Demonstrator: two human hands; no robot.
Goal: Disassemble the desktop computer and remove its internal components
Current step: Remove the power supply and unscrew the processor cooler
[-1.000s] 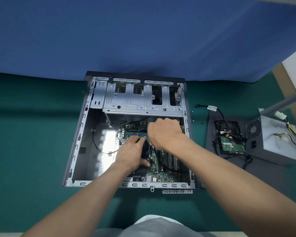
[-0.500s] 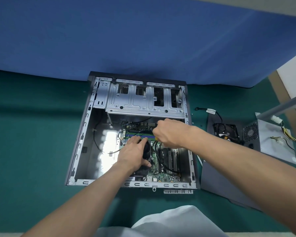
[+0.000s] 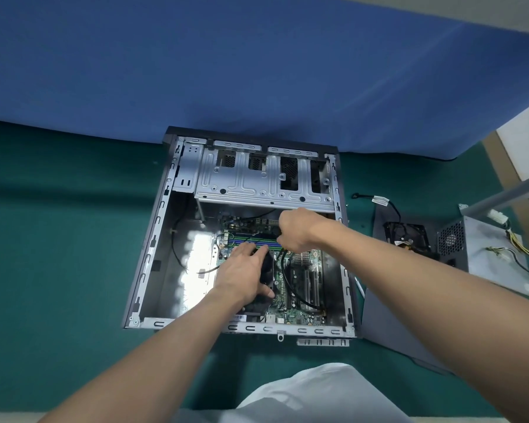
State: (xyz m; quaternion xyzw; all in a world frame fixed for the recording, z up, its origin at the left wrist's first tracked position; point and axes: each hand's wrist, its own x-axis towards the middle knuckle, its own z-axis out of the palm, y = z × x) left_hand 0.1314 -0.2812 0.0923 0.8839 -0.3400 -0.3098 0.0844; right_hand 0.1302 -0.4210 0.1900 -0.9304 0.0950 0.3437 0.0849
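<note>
Inside PC case (image 3: 154, 244), atop mobo (image 3: 298, 314): L fingers (image 3: 258, 254) spread on fan (image 3: 268, 271), R fingers (image 3: 287, 241) curled, hold unclear.

**Both hands inside the open case**

The computer case (image 3: 153, 239) lay open on the green table (image 3: 58, 270). Inside it, the left hand (image 3: 245, 276) rested flat on the black cooler fan (image 3: 268, 270). The right hand (image 3: 297, 230) was nearer the case's drive cage (image 3: 263, 184), fingers curled, their hold hidden. Right of the case sat a hard drive (image 3: 409, 236) and power supply (image 3: 486, 254).
</note>
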